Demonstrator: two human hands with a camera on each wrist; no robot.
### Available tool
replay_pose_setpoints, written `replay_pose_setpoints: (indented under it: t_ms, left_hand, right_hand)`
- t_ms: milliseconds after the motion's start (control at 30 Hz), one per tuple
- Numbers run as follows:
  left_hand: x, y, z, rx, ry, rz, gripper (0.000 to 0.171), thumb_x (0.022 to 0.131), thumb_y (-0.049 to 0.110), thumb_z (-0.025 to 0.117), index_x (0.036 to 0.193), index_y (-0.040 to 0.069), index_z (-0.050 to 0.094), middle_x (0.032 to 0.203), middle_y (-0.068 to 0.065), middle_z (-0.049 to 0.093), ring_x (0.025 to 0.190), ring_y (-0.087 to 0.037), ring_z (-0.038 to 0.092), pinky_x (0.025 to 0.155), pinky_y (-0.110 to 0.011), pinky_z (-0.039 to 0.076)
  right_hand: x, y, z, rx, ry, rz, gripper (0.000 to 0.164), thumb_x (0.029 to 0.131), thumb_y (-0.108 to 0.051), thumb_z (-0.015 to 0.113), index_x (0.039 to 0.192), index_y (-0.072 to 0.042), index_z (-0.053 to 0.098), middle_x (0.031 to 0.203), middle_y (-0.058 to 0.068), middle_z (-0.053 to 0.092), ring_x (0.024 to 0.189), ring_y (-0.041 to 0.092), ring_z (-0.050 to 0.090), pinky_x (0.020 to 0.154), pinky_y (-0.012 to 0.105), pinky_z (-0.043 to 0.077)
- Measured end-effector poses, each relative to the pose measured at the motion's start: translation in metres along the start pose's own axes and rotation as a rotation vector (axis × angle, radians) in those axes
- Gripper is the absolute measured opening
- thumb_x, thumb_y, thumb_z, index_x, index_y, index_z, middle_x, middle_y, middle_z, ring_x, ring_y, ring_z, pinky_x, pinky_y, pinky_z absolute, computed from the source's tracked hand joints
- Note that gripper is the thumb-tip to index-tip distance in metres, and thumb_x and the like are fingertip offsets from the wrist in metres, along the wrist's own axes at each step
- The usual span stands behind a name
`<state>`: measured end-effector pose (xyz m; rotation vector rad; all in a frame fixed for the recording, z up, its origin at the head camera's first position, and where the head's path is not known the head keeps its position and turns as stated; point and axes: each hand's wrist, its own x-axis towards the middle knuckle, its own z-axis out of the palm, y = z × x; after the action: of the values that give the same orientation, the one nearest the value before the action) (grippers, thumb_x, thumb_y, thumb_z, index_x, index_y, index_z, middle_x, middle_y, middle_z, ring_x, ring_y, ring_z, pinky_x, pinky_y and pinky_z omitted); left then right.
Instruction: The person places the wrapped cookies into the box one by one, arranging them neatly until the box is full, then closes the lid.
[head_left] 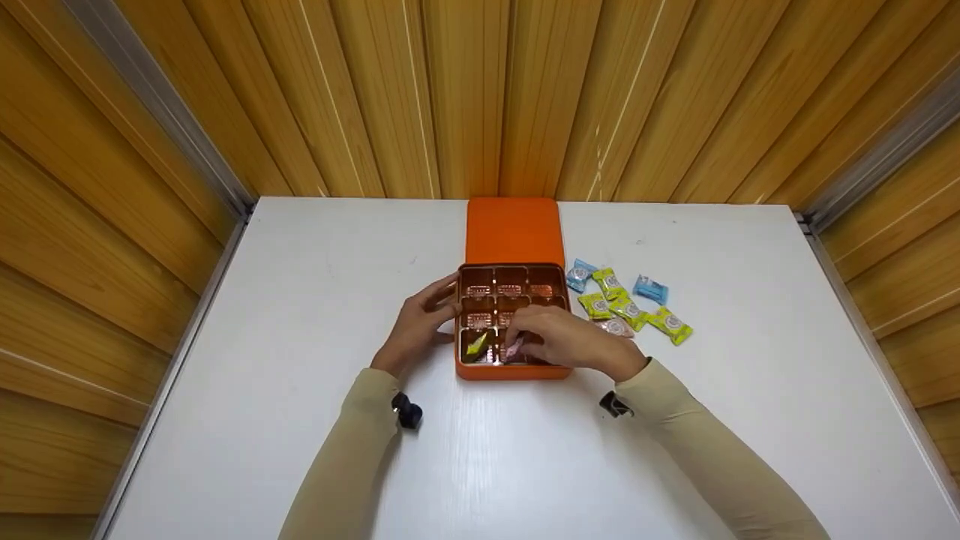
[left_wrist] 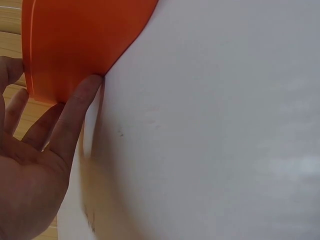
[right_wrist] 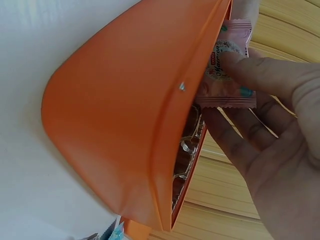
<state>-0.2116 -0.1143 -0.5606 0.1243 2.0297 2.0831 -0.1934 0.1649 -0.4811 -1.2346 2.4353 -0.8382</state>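
An orange tin box point(head_left: 514, 372) with a brown divided tray inside stands on the table. My left hand point(head_left: 416, 322) steadies its left side, with fairly straight fingers resting against the wall, as the left wrist view shows. My right hand point(head_left: 566, 337) pinches a pink wrapped candy point(right_wrist: 230, 75) between thumb and fingers, at the front middle compartment. A yellow-green wrapped candy point(head_left: 477, 345) leans in the front left compartment. The right hand hides the front right compartment and part of the middle row.
Behind the box lies its orange lid point(head_left: 514, 229). To the right are several yellow-green candies point(head_left: 670, 325), two blue candies point(head_left: 650, 289) and a pink candy point(head_left: 616, 326). Wood-patterned walls point(head_left: 480, 97) border the white table point(head_left: 322, 300).
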Motion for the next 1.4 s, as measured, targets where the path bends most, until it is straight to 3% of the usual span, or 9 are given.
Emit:
replay_pose_setpoints:
  t_ms: [700, 1067, 1400]
  left_hand:
    - [-0.001, 0.0, 0.001, 0.001, 0.012, -0.013, 0.06, 0.102, 0.01, 0.071, 0.158, 0.023, 0.054, 0.158, -0.013, 0.053, 0.131, -0.037, 0.062, 0.077, -0.05, 0.065]
    - [-0.002, 0.0, 0.0, 0.011, -0.004, 0.016, 0.058, 0.104, 0.011, 0.069, 0.159, 0.022, 0.053, 0.157, -0.013, 0.053, 0.131, -0.037, 0.062, 0.076, -0.05, 0.065]
    - [-0.001, 0.0, 0.001, 0.004, 0.006, 0.002, 0.059, 0.104, 0.01, 0.07, 0.159, 0.022, 0.053, 0.157, -0.013, 0.053, 0.132, -0.036, 0.062, 0.077, -0.049, 0.065]
  right_hand:
    - [-0.001, -0.001, 0.002, 0.011, 0.011, 0.023, 0.015, 0.098, -0.002, 0.076, 0.11, -0.01, 0.077, 0.11, -0.001, 0.07, 0.103, 0.018, 0.069, 0.092, 0.036, 0.06]
    - [-0.008, 0.002, 0.001, -0.029, 0.105, -0.019, 0.017, 0.096, 0.003, 0.076, 0.112, -0.004, 0.075, 0.11, 0.006, 0.07, 0.102, 0.024, 0.07, 0.09, 0.042, 0.061]
    - [-0.016, 0.004, -0.003, 0.003, 0.148, 0.004, 0.022, 0.095, 0.003, 0.077, 0.116, -0.003, 0.074, 0.112, 0.006, 0.07, 0.105, 0.024, 0.069, 0.091, 0.042, 0.06]
